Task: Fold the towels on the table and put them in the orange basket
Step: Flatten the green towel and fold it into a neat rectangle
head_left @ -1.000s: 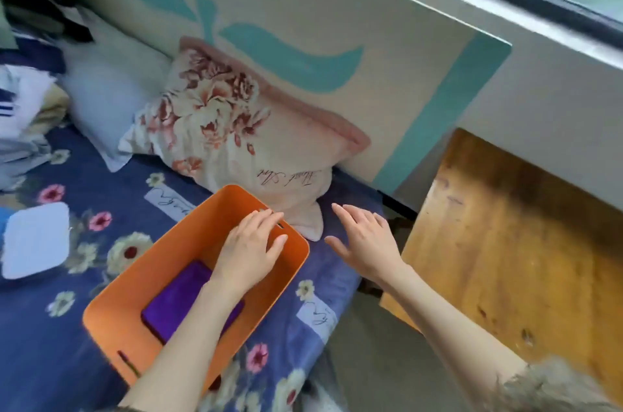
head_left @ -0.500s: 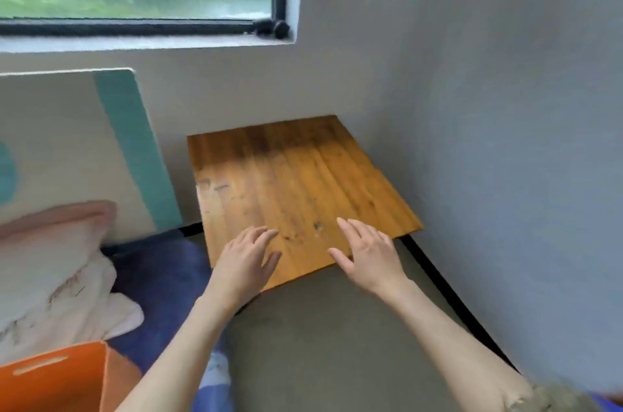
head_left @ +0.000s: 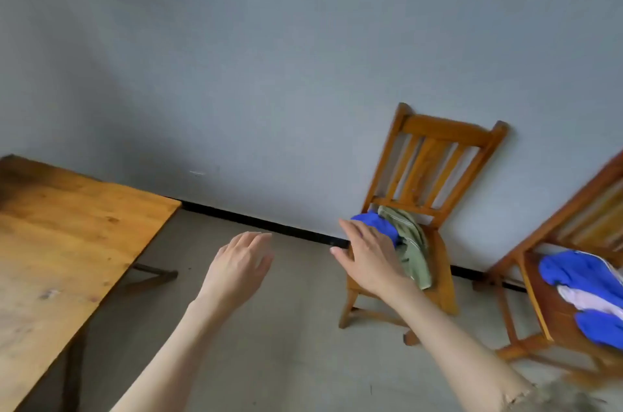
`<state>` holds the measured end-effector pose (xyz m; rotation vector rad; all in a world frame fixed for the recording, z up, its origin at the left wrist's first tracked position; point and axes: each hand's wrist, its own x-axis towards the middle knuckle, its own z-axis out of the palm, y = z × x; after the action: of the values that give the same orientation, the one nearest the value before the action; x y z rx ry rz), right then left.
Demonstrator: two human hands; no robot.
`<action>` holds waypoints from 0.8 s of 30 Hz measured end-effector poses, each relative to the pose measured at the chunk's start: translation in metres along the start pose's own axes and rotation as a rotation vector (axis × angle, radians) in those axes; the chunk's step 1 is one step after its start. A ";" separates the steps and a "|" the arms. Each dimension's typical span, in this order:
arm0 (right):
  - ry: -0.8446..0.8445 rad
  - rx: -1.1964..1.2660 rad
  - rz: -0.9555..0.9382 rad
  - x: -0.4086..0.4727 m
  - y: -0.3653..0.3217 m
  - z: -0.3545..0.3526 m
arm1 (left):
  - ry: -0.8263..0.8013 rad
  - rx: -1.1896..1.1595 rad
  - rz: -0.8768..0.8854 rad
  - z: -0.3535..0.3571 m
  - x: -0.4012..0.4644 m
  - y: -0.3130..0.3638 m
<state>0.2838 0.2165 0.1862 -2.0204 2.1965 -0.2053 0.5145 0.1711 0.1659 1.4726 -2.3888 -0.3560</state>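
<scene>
Both of your hands are empty. Left hand hangs over the floor at lower centre, fingers loose, grip released. Right hand is also released, fingers straight, stretched toward the near chair at centre right. I can't tell if it touches the cloth there or just overlaps it in view.

Where the task's things are:
- The desk at left shows bare wood in the part that's visible. No towel on it here.
- The orange basket is out of frame.
- A blue cloth and an olive cloth are bunched on the near chair's seat. The olive one drapes over the front edge.
- A blue and white pile sits on the second chair at the right edge.

Risks, my read:
- Wrong item. The olive piece looks more like a garment than a towel, though blur makes that unsure. Check before you fold it.
- The two cloths on the near chair lie touching. A one-hand grab at the blue one will likely drag the olive one off onto the floor. Pin or separate them with your left hand first.
- You reach with a flat hand onto a bunched lump. A shallow pinch takes one layer and the rest trails on the floor on the carry to the desk.
- The chair leans back against the wall. A hard tug on the cloth could shift it.
- Basket is out of view, so re-sight it before you carry anything.
</scene>
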 end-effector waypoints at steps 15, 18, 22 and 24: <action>-0.018 0.037 0.400 0.025 0.239 0.008 | -0.240 0.026 0.339 0.148 0.192 0.153; -0.073 0.041 0.444 0.062 0.281 0.016 | -0.315 0.066 0.357 0.178 0.242 0.169; -0.115 0.081 0.481 0.104 0.330 0.032 | -0.383 0.139 0.382 0.223 0.299 0.184; -0.141 0.101 0.484 0.118 0.352 0.043 | -0.444 0.194 0.392 0.246 0.318 0.192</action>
<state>-0.0604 0.1286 0.0710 -1.3530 2.4410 -0.1072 0.1277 -0.0184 0.0518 1.0324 -3.0667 -0.3951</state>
